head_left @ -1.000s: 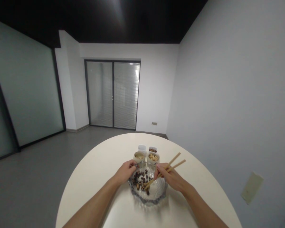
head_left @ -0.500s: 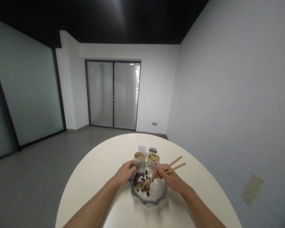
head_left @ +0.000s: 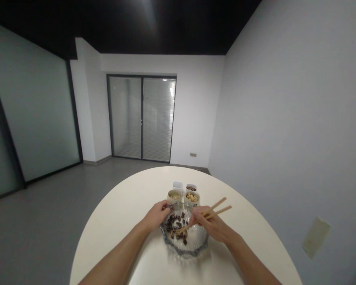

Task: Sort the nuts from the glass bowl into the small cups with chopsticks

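Note:
A glass bowl (head_left: pixel 186 250) with a wavy rim stands near me on the table, and small dark glossy pieces (head_left: pixel 173 222), perhaps beans or seeds, lie mostly in its left half. My left hand (head_left: pixel 159 213) grips the bowl's rim at the far left. Wooden chopsticks (head_left: pixel 216 209) are held in my right hand (head_left: pixel 207 221), over the bowl's right side. Their tips reach down among the dark pieces near the bowl's middle; whether a piece is pinched between them I cannot tell.
Behind the bowl stand small containers: a cup with pale contents (head_left: pixel 174 194), a cup of light tan nuts (head_left: pixel 192 197), a white cup (head_left: pixel 178 185) and a white cup of brown pieces (head_left: pixel 191 188). The round white table (head_left: pixel 115 217) stands close to the right wall.
The chopsticks have shifted slightly, their back ends a little lower and their tips a little to the right. My left hand stays on the rim.

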Demonstrator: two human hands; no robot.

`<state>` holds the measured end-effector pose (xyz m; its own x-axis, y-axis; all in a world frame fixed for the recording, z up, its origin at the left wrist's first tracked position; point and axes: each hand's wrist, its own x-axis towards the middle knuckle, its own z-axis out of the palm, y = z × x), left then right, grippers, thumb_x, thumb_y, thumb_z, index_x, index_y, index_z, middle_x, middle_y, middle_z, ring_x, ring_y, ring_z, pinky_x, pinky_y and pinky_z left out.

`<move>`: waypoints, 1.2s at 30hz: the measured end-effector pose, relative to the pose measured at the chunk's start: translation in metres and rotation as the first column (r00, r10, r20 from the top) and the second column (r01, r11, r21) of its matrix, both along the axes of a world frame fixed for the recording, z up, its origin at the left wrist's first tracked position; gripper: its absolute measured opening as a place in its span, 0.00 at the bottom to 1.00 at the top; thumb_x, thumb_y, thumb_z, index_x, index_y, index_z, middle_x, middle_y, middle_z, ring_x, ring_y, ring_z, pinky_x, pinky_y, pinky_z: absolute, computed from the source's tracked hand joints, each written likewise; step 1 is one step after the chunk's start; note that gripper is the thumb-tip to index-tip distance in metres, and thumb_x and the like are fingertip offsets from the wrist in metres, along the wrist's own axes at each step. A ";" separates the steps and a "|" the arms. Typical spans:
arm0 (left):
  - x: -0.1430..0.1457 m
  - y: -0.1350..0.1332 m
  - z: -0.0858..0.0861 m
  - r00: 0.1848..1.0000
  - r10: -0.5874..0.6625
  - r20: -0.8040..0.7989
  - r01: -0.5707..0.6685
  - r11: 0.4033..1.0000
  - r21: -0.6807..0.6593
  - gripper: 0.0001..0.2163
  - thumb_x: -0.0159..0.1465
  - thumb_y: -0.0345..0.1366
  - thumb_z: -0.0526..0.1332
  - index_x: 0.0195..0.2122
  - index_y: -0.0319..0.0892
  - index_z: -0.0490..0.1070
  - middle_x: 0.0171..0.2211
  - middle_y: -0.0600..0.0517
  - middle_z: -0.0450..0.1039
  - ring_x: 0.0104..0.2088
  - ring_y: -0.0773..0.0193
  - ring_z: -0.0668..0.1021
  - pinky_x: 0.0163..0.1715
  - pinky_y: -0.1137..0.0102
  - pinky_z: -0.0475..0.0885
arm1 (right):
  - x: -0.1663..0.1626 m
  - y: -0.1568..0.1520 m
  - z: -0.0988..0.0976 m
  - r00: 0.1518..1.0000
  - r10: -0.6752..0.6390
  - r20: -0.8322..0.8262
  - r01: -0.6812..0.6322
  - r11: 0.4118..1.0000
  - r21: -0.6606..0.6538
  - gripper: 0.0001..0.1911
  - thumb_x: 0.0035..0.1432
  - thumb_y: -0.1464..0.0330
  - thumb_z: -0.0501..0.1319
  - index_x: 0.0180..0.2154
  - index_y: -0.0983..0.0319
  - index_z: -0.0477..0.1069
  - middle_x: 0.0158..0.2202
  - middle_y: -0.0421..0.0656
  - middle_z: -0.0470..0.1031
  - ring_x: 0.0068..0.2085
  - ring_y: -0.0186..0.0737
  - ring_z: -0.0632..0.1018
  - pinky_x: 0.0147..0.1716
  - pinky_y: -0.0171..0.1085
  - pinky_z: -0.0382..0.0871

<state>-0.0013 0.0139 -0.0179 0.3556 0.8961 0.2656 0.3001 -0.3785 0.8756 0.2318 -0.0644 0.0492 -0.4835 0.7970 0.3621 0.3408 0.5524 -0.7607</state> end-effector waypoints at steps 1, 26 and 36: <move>0.000 0.000 0.000 1.000 -0.001 0.003 0.001 1.000 -0.001 0.10 0.55 0.33 0.54 0.35 0.38 0.72 0.32 0.51 0.74 0.34 0.61 0.73 0.36 0.70 0.66 | 0.000 0.000 0.000 1.000 0.000 0.001 0.000 1.000 0.006 0.31 0.67 0.51 0.48 0.28 0.63 0.80 0.24 0.43 0.73 0.26 0.36 0.68 0.26 0.34 0.60; 0.001 -0.002 0.002 0.999 0.017 -0.028 -0.018 1.000 -0.017 0.10 0.55 0.34 0.54 0.34 0.39 0.72 0.31 0.52 0.73 0.33 0.62 0.73 0.34 0.70 0.64 | 0.041 0.020 0.009 0.897 -0.361 -0.254 0.418 0.879 0.229 0.31 0.65 0.48 0.49 0.25 0.61 0.78 0.19 0.41 0.66 0.24 0.39 0.67 0.24 0.37 0.60; 0.001 -0.001 0.001 0.999 0.000 -0.032 0.000 1.000 -0.014 0.11 0.54 0.33 0.53 0.35 0.38 0.72 0.34 0.50 0.74 0.36 0.61 0.73 0.37 0.70 0.65 | 0.043 0.056 -0.009 0.791 -0.527 -0.311 0.610 0.719 0.333 0.28 0.67 0.52 0.46 0.30 0.61 0.76 0.23 0.41 0.69 0.27 0.40 0.70 0.29 0.37 0.64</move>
<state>-0.0004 0.0129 -0.0172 0.3639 0.8995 0.2418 0.3280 -0.3667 0.8706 0.2751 -0.0079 0.0405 0.1212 0.6636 0.7382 0.5697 0.5625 -0.5992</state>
